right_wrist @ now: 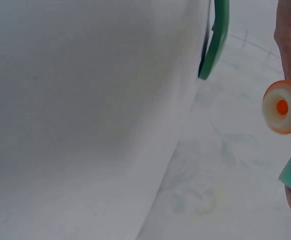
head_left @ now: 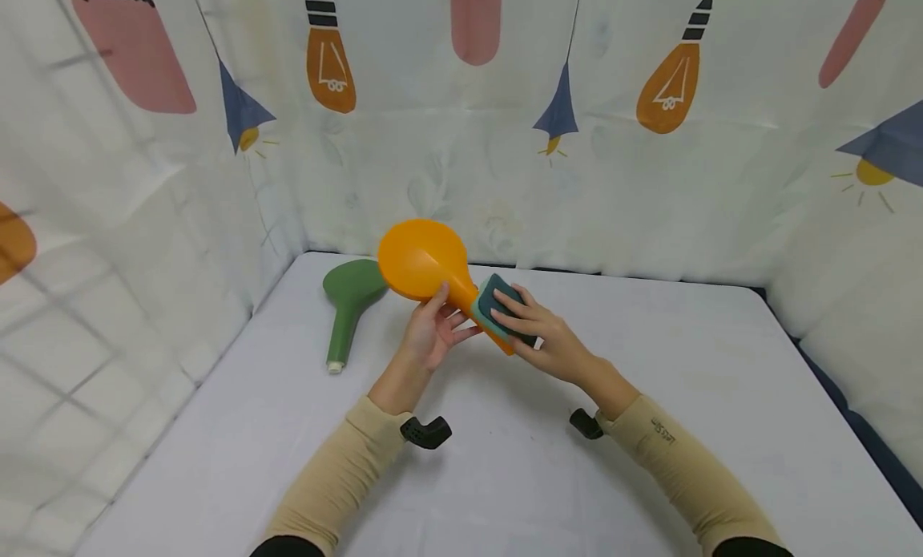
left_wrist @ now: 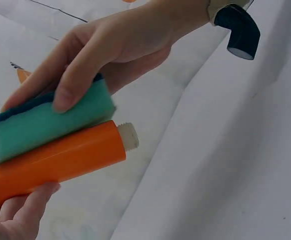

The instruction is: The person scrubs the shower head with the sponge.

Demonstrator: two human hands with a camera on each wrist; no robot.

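An orange shower head [head_left: 421, 256] is held up above the table, its round head toward the far left. My left hand [head_left: 431, 337] grips it near where the head meets the handle. Fingers of my right hand [head_left: 551, 341] hold a green sponge [head_left: 493, 302] with a dark scouring layer and press it along the handle. In the left wrist view the sponge [left_wrist: 50, 131] lies along the orange handle [left_wrist: 70, 162], whose pale threaded end [left_wrist: 129, 137] sticks out bare. The right wrist view shows the hollow ring at that handle end [right_wrist: 281, 107].
A green shower head [head_left: 351, 296] with a white threaded end lies on the white table [head_left: 461, 477], left of my left hand. A printed curtain [head_left: 447, 164] stands behind the table and along its sides. Black wrist cameras [head_left: 425, 433] sit on both sleeves.
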